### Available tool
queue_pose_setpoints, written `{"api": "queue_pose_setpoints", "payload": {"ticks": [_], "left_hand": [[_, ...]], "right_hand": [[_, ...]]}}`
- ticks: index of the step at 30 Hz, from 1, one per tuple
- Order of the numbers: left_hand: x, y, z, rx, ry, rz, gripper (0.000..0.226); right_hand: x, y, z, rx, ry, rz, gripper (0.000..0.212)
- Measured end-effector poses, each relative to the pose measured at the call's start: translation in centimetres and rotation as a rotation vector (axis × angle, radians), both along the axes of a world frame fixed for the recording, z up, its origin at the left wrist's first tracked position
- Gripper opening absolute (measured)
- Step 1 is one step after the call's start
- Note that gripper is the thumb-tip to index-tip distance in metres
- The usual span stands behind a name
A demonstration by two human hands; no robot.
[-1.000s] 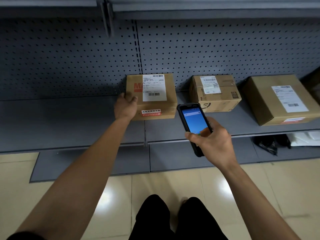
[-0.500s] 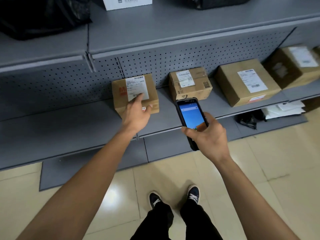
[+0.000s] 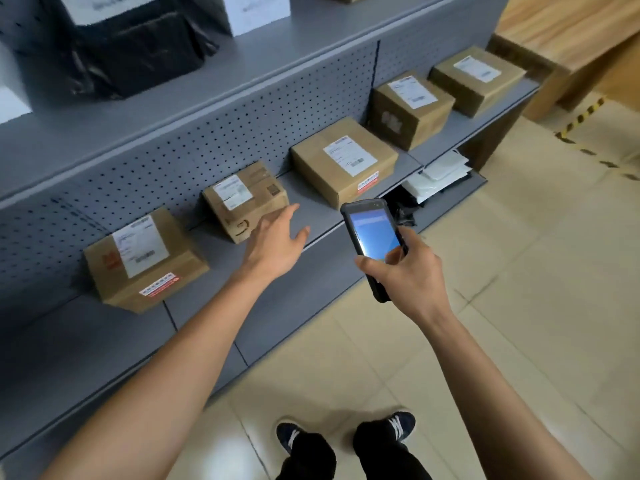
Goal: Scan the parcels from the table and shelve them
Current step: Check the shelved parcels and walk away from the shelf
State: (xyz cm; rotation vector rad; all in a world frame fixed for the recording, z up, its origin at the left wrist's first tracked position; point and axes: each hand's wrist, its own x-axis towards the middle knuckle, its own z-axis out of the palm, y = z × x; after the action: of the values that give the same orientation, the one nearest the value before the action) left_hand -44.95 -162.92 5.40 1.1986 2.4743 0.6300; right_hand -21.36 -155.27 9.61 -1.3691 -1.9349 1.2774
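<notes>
Shelving fills the view, a grey steel shelf (image 3: 104, 341) with a pegboard back, and five brown parcels sit along it in a row. Biggest is the flat middle carton (image 3: 343, 161), then the two cube boxes beyond it toward the shelf's far right end, (image 3: 410, 109) and (image 3: 476, 77). Nearer us, the leftmost parcel (image 3: 145, 259) sits tilted back against the pegboard, well apart from the left hand (image 3: 273, 244), which hangs over the shelf's front edge with fingers spread and nothing in it. Its fingertips reach just beside the small taped box (image 3: 246, 200) (the one with a curved smile mark on its side).

Right hand (image 3: 403, 268) is wrapped round the handheld scanner (image 3: 372, 237), screen glowing blue, thumb by the display.

These cartons look stiff and dry, likely light enough for one hand; grip across opposite side faces, not by the tape.

Every parcel wears a white shipping label with barcodes, and two carry red-and-white stickers low on the front; the print is probably Chinese, too blurred to read.
</notes>
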Motion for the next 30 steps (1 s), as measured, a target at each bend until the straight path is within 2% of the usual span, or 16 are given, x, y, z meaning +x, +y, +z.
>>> {"api": "queue_pose_setpoints", "payload": {"ticks": [6, 9, 16, 30], "left_hand": [[8.4, 10.8, 2.3, -0.023, 0.037, -0.234, 0.054], [12.1, 15.4, 3.4, -0.042, 0.043, -0.299, 0.060], [20.6, 23.3, 4.6, -0.016, 0.063, -0.413, 0.058], [27.2, 36.5, 3.2, -0.012, 0.072, -0.575, 0.058]], "right_hand": [[9.1, 6.8, 1.1, 0.002, 0.058, -0.159, 0.037], [13.2, 9.7, 1.6, 0.008, 0.080, -0.224, 0.037], [21.2, 15.0, 2.1, 0.018, 0.095, -0.342, 0.038], [27.5, 24.0, 2.0, 0.023, 0.029, -0.487, 0.042]]}}
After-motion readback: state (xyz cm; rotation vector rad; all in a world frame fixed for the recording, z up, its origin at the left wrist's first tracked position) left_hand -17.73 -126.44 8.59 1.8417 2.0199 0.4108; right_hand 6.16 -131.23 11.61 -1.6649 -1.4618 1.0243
